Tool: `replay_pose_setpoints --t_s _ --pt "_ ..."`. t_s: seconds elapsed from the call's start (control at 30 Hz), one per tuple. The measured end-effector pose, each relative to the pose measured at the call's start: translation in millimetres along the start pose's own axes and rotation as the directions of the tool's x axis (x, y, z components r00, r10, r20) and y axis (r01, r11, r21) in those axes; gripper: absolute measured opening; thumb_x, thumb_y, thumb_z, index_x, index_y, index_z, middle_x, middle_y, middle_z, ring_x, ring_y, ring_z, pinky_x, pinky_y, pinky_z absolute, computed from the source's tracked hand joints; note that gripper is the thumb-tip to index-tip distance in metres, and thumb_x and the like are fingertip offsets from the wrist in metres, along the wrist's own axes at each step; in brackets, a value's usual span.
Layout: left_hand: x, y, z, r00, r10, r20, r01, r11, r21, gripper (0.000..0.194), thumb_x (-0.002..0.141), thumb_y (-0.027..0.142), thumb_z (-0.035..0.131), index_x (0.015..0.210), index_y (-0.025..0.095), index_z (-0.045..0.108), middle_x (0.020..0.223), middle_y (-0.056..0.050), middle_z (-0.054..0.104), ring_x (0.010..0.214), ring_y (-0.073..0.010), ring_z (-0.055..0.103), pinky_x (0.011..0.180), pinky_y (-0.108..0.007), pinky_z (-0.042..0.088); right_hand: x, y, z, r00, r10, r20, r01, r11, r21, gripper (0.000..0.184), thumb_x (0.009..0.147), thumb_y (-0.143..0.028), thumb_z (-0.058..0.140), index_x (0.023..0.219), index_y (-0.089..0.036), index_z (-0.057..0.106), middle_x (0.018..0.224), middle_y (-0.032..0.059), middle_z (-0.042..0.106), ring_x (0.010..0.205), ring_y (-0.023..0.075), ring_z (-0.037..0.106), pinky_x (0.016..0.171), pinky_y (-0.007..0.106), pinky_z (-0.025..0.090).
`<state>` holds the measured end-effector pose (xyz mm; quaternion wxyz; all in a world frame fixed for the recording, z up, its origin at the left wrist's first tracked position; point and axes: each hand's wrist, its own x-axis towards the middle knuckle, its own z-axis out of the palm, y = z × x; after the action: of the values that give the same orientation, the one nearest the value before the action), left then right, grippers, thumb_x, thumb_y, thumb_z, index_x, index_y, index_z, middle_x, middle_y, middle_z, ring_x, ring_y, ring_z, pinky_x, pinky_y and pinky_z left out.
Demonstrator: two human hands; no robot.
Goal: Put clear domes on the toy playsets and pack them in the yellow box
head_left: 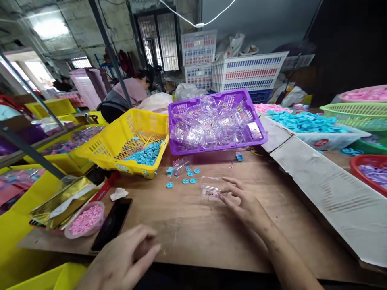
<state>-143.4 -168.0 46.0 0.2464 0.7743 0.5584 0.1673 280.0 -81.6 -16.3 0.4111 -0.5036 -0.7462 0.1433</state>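
Note:
My right hand (242,201) lies on the wooden table (193,229) with its fingertips on a small clear plastic case (211,188). The fingers are spread and only touch the case. My left hand (123,257) hovers at the near edge of the table, fingers loosely curled, with nothing visible in it. Several small blue discs (186,177) lie scattered just beyond the case. Behind them a purple basket (181,150) tilts toward me, full of clear plastic cases. To its left a yellow basket (121,161) holds blue pieces.
A black phone (112,223) and a bowl of pink pieces (86,220) sit at the left, beside a gold foil bag (60,199). A white cardboard strip (326,185) runs along the right. Blue parts (302,121) are heaped beyond it. A person sits behind the baskets.

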Motion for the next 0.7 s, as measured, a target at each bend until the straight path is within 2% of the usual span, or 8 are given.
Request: replay_pose_setpoints --t_s 0.07,0.13,0.2,0.3,0.37,0.43,0.57,0.7 --pt "66.5 29.5 10.6 0.996 0.055 -0.070 -0.056 0.998 -0.003 0.027 0.102 0.056 0.067 0.109 0.034 0.081 0.103 -0.007 0.081 0.085 -0.0291 0.076 0.082 -0.040 0.062 -5.7 14.7 4.9 0.998 0.029 -0.054 -0.030 0.999 -0.022 0.025 0.107 -0.045 0.068 0.106 -0.026 0.083 0.154 0.0158 0.068 0.141 0.0351 0.070 0.119 0.055 0.059" --pt "133.9 54.3 21.9 0.981 0.119 -0.155 -0.109 0.992 0.070 0.026 0.100 0.039 0.070 0.122 0.026 0.077 0.123 -0.011 0.078 0.098 -0.0303 0.076 0.094 -0.040 0.061 -9.3 24.9 15.0 0.996 0.037 -0.075 -0.039 0.999 -0.035 0.025 0.108 -0.045 0.066 0.104 -0.026 0.082 0.150 0.0161 0.069 0.135 0.0345 0.072 0.117 0.056 0.061" --pt "191.4 68.1 32.8 0.976 0.056 -0.213 -0.020 0.985 0.171 0.038 0.102 0.031 0.068 0.138 0.024 0.071 0.145 -0.015 0.069 0.119 -0.0338 0.074 0.100 -0.040 0.059 -10.9 31.8 24.0 0.992 0.036 -0.120 -0.041 0.998 -0.041 0.025 0.108 -0.043 0.065 0.104 -0.026 0.082 0.145 0.0162 0.070 0.131 0.0338 0.073 0.116 0.057 0.061" --pt "244.1 67.2 43.4 0.969 -0.058 -0.241 0.114 0.967 0.226 0.042 0.099 0.019 0.069 0.141 0.020 0.070 0.149 -0.021 0.066 0.126 -0.0391 0.071 0.100 -0.042 0.058 -12.7 39.1 29.6 0.984 0.017 -0.177 -0.027 0.998 -0.052 0.022 0.107 -0.039 0.064 0.105 -0.026 0.081 0.143 0.0157 0.069 0.131 0.0347 0.071 0.116 0.060 0.060" --pt "256.2 58.9 45.1 0.972 -0.072 -0.224 0.128 0.961 0.244 0.032 0.099 0.013 0.064 0.128 0.019 0.075 0.136 -0.021 0.071 0.120 -0.0391 0.073 0.098 -0.044 0.057 -14.1 42.8 29.3 0.974 0.019 -0.224 -0.037 0.997 -0.074 0.020 0.107 -0.035 0.063 0.105 -0.027 0.081 0.143 0.0154 0.067 0.132 0.0354 0.069 0.116 0.061 0.060" --pt "255.6 51.2 44.1 0.980 -0.045 -0.194 0.097 0.958 0.270 0.025 0.101 0.013 0.059 0.117 0.022 0.077 0.129 -0.017 0.073 0.115 -0.0360 0.074 0.097 -0.043 0.057 -14.7 45.0 27.7 0.953 0.040 -0.299 -0.074 0.992 -0.103 0.022 0.107 -0.033 0.061 0.107 -0.027 0.082 0.143 0.0156 0.066 0.131 0.0360 0.068 0.113 0.061 0.061" --pt "241.6 50.2 48.0 0.991 0.092 -0.097 -0.060 0.955 0.289 0.019 0.105 0.020 0.059 0.110 0.026 0.076 0.128 -0.011 0.072 0.117 -0.0316 0.072 0.099 -0.041 0.057 -13.4 45.9 22.6 0.907 0.118 -0.403 -0.174 0.979 -0.105 0.024 0.108 -0.037 0.061 0.109 -0.028 0.084 0.139 0.0149 0.065 0.123 0.0337 0.072 0.113 0.058 0.062" --pt "229.8 71.7 79.3 0.976 0.212 -0.040 -0.199 0.957 0.210 0.013 0.104 0.022 0.064 0.106 0.025 0.077 0.123 -0.013 0.074 0.123 -0.0337 0.071 0.110 -0.044 0.055 -15.2 47.4 17.1 0.860 0.201 -0.470 -0.265 0.962 -0.073 0.030 0.111 -0.046 0.060 0.114 -0.026 0.083 0.139 0.0158 0.060 0.114 0.0309 0.074 0.109 0.055 0.064"
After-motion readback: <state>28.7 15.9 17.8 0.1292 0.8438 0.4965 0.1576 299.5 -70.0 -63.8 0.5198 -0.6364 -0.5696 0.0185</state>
